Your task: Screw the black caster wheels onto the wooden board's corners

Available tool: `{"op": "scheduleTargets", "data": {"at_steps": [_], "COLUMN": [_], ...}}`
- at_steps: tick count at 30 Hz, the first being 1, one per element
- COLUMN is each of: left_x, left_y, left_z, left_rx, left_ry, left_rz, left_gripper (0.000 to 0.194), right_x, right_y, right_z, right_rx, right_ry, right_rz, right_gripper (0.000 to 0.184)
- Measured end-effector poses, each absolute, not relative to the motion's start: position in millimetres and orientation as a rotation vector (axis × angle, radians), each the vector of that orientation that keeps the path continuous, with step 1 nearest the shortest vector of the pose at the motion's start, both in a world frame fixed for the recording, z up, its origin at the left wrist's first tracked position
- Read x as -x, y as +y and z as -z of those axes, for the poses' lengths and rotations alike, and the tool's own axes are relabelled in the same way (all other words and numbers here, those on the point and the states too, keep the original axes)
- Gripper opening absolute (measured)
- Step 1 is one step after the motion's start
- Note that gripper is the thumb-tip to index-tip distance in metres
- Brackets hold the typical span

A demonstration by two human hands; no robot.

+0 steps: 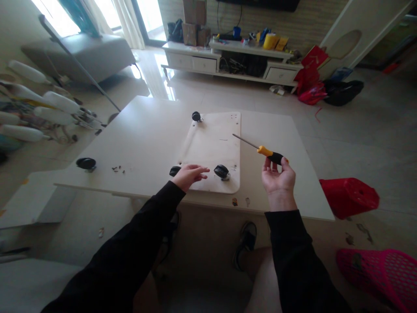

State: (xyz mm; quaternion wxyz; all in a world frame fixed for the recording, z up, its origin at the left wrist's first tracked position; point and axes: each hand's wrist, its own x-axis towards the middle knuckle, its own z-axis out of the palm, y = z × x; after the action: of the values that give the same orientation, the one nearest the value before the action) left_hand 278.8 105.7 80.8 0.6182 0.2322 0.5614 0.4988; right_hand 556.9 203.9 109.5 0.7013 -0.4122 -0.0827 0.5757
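Observation:
My right hand grips a screwdriver by its yellow and black handle, the metal shaft pointing up and left over the table. Over the near part of a pale rounded board, my left hand has its fingers stretched out and holds nothing. A black caster wheel stands on the board just right of those fingers. Another caster is partly hidden behind my left hand. At the board's far left corner sits a third caster. The far right corner shows small holes and no wheel.
The board lies on a white table. Toward its left end are a loose caster and several small screws. A red stool stands right of the table, with a pink basket nearer me. A white TV cabinet lines the far wall.

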Motion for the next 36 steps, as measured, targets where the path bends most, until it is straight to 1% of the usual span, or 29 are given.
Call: {"op": "scheduleTargets", "data": {"at_steps": [4,9,13,20,27,36], "left_x": [-278,-286,-290,-290,-289,-291], "left_y": [106,107,108,112,112,111], "left_z": [-86,-93,-93,-88,-87,-93], "left_rx": [-0.571,-0.627,-0.68,-0.753,-0.799,-0.85], "left_ry": [1.265,1.243,1.249,1.288,1.304,1.283], "left_rz": [-1.291,-1.314,-1.314,-1.335,-1.37,-1.358], "left_gripper": [0.033,0.032,0.031,0.03,0.034,0.04], "right_x": [-550,-544,-542,-541,-540,-537], "right_y": [201,198,198,197,196,195], "right_z": [-118,-125,-125,-125,-127,-126], "right_rx": [0.932,0.931,0.935,0.959,0.975,0.969], "right_ry": [-0.059,-0.049,-0.1,-0.248,-0.367,-0.449], "right_rz": [-1.292,-1.303,-1.325,-1.306,-1.281,-1.304], "right_gripper": [0.012,0.016,0.024,0.031,0.038,0.043]}}
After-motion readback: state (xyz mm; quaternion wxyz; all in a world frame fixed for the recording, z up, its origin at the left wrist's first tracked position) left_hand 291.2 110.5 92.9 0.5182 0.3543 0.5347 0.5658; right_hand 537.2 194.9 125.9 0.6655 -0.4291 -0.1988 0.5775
